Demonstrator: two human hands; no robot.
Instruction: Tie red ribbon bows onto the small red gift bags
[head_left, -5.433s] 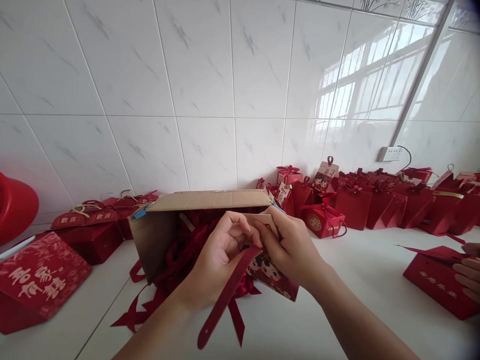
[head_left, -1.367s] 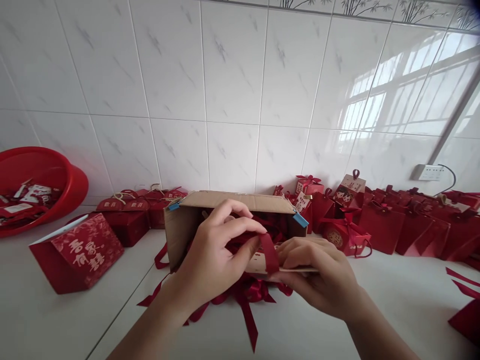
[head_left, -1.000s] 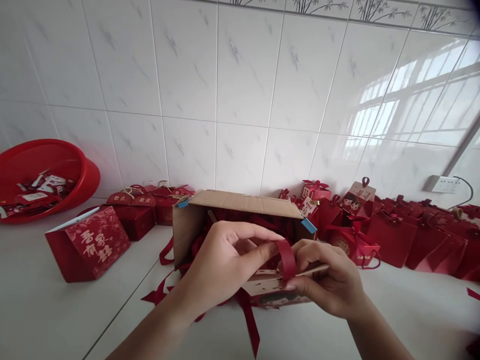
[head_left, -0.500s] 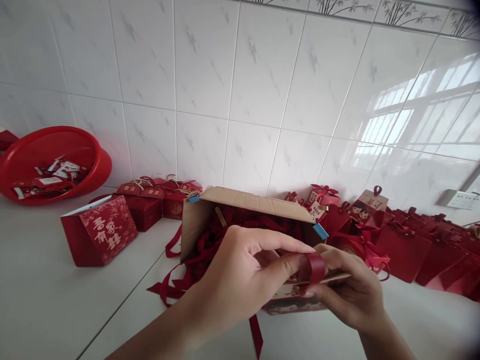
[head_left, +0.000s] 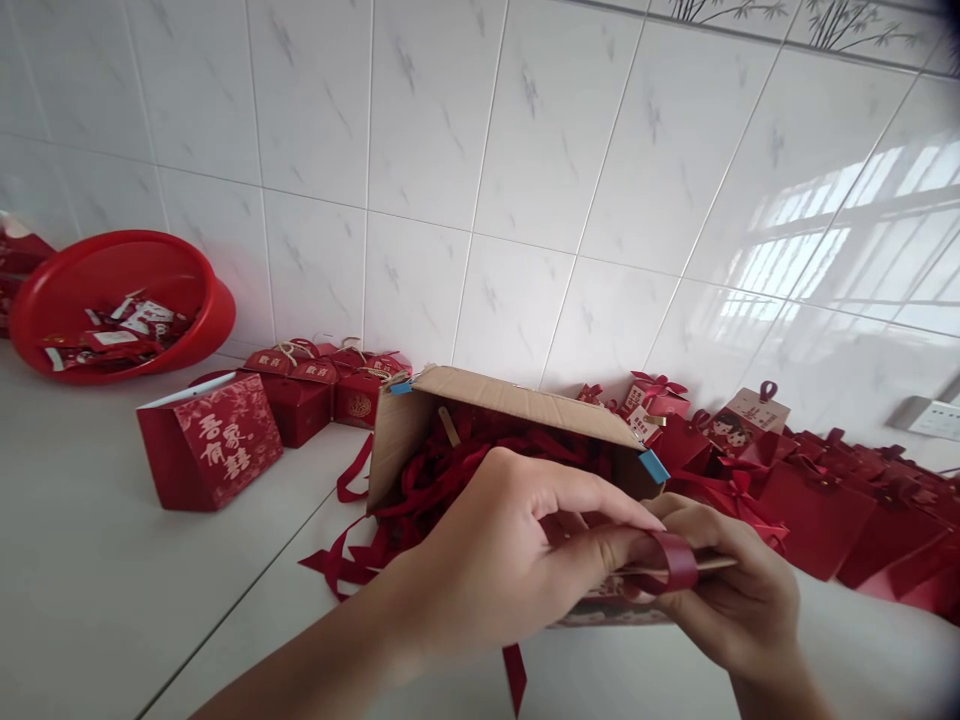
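Note:
A short dark red ribbon loop (head_left: 681, 562) stands out at the top edge of a printed gift box (head_left: 615, 613). My left hand (head_left: 525, 540) pinches the loop between thumb and fingers. From the other side, my right hand (head_left: 742, 590) grips the box's thin top edge beside the ribbon. Most of the box is hidden under my hands; only a strip of its patterned side shows. Just behind them, an open cardboard carton (head_left: 525, 402) lies on the table, full of tangled dark red ribbons (head_left: 442, 480), some trailing out at its left.
A red gift box with white lettering (head_left: 217, 440) stands at left. Behind it are a red basin (head_left: 223, 315) holding small packets and several tied red boxes (head_left: 300, 400). Rows of red gift bags (head_left: 814, 510) line the right, below a tiled wall (head_left: 420, 260) and a socket (head_left: 934, 417).
Both hands have shifted a little to the right and down with the ribbon loop and gift box. My view has turned slightly; the holds stay the same.

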